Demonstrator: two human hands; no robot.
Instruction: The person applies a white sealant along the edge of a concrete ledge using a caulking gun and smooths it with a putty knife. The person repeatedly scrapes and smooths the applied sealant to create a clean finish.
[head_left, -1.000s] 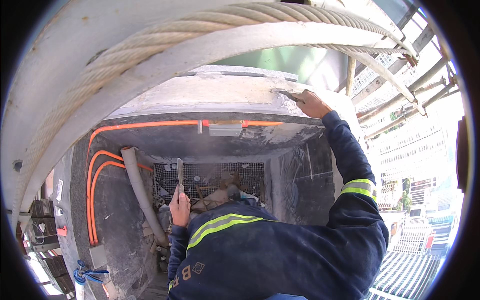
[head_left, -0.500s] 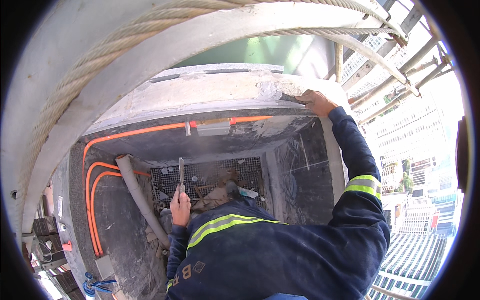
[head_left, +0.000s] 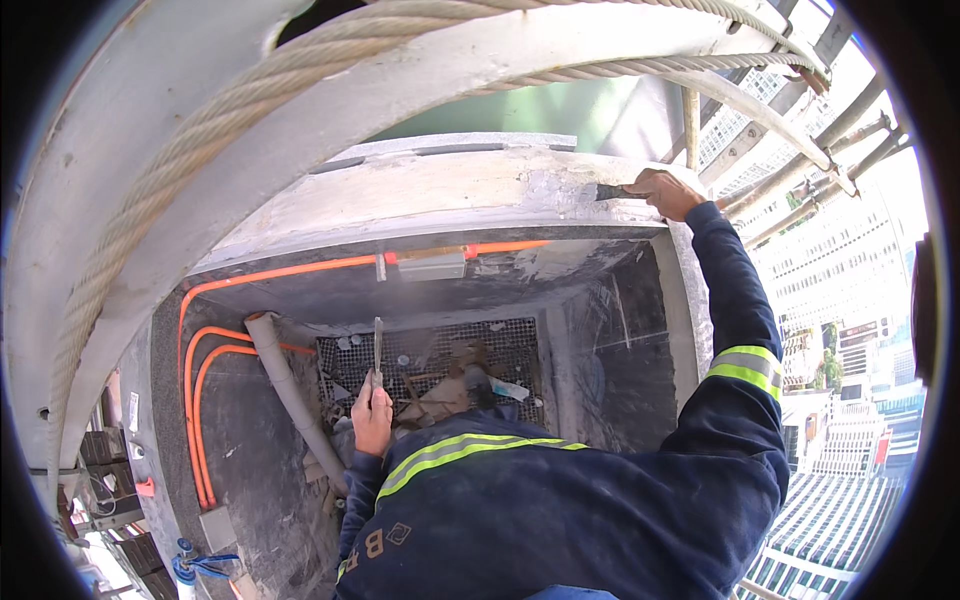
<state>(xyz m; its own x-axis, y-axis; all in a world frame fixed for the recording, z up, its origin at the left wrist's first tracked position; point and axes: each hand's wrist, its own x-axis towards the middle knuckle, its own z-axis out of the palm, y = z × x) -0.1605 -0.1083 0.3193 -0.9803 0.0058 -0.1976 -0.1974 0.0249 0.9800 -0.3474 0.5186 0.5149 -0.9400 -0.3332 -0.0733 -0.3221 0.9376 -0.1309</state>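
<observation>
At the far right of the pale concrete ledge point(head_left: 430, 188), my right hand point(head_left: 672, 195) is closed on a putty knife point(head_left: 609, 192) with a dark flat blade. Its blade points left and lies against the ledge top, beside a rough patch of grey-white filler point(head_left: 560, 192). My left hand point(head_left: 372, 420) is held low over the pit in front of my body, fingers wrapped round a thin flat-bladed tool point(head_left: 378, 346). That blade stands up and is seen nearly edge-on, so its full shape is hidden.
Orange conduits point(head_left: 290, 272) run along the dark walls to a grey junction box point(head_left: 430, 266). A grey pipe point(head_left: 290, 395) leans at left, above rubble and mesh point(head_left: 420, 350). Thick wire rope point(head_left: 190, 150) and a white beam arch overhead; scaffold poles point(head_left: 790, 125) and distant buildings are at right.
My right hand and its putty knife have slid a little to the right along the ledge. The whole view has shifted slightly; my left hand still holds its tool upright.
</observation>
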